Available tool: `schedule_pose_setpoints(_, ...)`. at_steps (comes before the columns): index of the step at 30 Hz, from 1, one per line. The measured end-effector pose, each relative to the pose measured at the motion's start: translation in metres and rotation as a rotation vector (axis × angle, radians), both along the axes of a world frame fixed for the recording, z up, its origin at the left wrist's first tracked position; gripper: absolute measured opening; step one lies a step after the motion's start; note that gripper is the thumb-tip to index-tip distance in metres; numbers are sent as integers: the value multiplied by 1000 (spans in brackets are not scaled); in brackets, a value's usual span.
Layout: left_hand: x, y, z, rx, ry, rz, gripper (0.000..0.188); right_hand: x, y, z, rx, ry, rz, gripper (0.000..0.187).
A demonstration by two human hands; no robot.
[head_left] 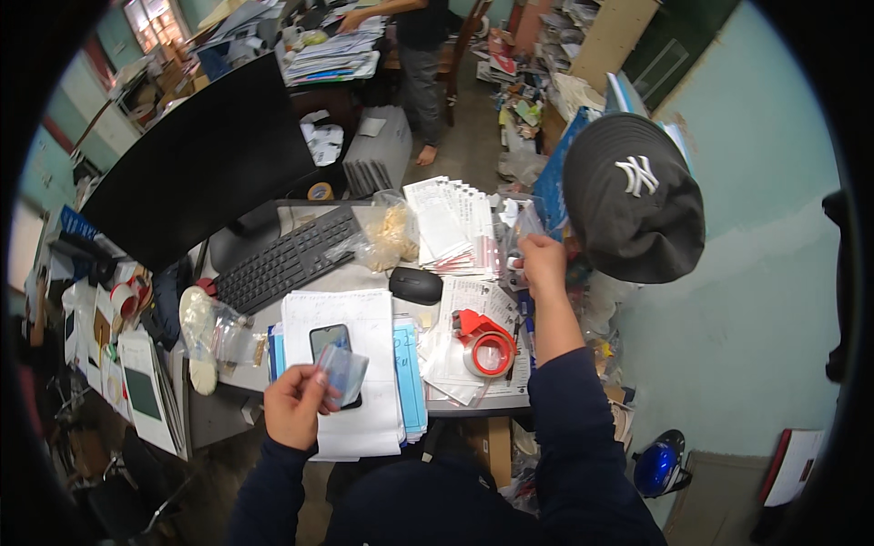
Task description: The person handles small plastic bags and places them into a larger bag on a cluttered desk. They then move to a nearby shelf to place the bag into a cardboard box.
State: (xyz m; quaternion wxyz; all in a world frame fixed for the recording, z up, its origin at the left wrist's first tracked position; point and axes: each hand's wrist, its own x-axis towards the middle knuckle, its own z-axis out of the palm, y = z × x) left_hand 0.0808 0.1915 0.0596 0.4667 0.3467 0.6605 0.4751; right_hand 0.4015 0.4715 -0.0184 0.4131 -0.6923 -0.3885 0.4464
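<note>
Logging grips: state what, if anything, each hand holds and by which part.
The left hand pinches a clear bag by its left edge. The right hand is at some clear plastic; its grip cannot be told.

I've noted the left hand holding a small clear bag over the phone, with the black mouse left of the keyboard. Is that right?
Not quite: the head view shows the black mouse to the right of the keyboard, not the left. The left hand does hold a small clear bag over the phone.
</note>
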Motion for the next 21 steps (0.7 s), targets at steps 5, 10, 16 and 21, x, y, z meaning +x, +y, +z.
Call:
schedule_pose_setpoints(5, -32, 9, 3, 109, -21, 95, 23, -12, -10, 26, 489, -515, 148, 33)
schedule_pose_setpoints(10, -72, 4, 5, 116, -180, 156, 20, -49, -48, 67, 682, -262, 190, 23)
schedule_pose_setpoints(16, -106, -16, 0, 89, -208, 164, 17, -84, -99, 58, 351, -6, 346, 23)
schedule_pose_setpoints(21, -116, -30, -11, 83, -229, 140, 16, -107, -126, 2, 238, -201, 482, 22)
